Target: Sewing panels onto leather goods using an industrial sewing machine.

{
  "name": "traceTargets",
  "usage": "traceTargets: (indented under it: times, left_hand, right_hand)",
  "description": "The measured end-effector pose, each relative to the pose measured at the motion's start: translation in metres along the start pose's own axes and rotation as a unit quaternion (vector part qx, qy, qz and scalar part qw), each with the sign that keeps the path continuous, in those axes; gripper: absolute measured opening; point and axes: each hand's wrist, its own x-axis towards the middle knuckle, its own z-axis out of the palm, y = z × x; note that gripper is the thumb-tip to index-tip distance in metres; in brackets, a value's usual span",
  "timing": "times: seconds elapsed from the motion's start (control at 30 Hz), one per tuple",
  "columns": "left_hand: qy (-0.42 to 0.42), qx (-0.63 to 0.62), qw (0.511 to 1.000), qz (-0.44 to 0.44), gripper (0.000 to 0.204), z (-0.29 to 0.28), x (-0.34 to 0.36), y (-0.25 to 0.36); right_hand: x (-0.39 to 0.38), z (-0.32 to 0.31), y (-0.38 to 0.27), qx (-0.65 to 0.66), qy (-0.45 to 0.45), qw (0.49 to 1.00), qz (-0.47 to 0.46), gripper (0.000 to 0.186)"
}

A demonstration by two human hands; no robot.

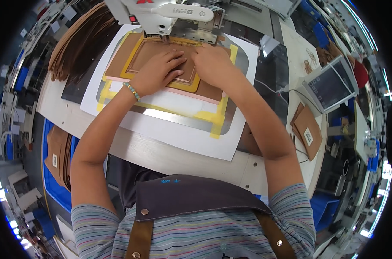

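A brown leather-like panel (148, 54) lies inside a yellow frame (130, 60), with a narrow border line along its edge. My left hand (159, 71) rests flat on this panel, fingers stretched and slightly apart. At the frame's far right corner is my right hand (211, 64), its fingers curled and bunched at the edge; what they pinch, if anything, is hidden beneath them. Just beyond my hands stands the sewing machine head (161, 28), its needle area close over the far edge of the panel. A white sheet with yellow tape (216, 125) lies underneath.
A thick stack of brown pieces (77, 47) stands at the far left. On the right are a control screen (330, 86) and several brown pieces with a white label (310, 129). More brown pieces (57, 151) sit in a blue bin (51, 192) at the left.
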Motion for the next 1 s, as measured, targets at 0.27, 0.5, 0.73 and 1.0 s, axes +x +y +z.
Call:
traceTargets:
  times: [0.27,0.5,0.73,1.0]
  left_hand:
    - [-0.023,0.005,0.999,-0.034,0.043,-0.008,0.003,-0.002]
    - [-0.002,-0.027,0.999,-0.022,0.042,-0.009,0.001,-0.020]
    - [0.022,-0.035,0.999,0.007,0.042,-0.012,-0.003,-0.039]
    - [-0.016,-0.065,0.998,-0.011,0.047,-0.030,-0.026,-0.069]
  right_hand:
    - [0.001,0.036,0.002,0.036,0.153,0.987,-0.024,0.019]
    - [0.013,0.040,-0.011,0.047,0.155,0.987,-0.017,0.031]
    - [0.032,0.034,-0.010,0.125,0.092,0.988,-0.017,0.038]
    - [0.002,-0.005,-0.005,0.248,0.091,0.964,0.035,0.035]
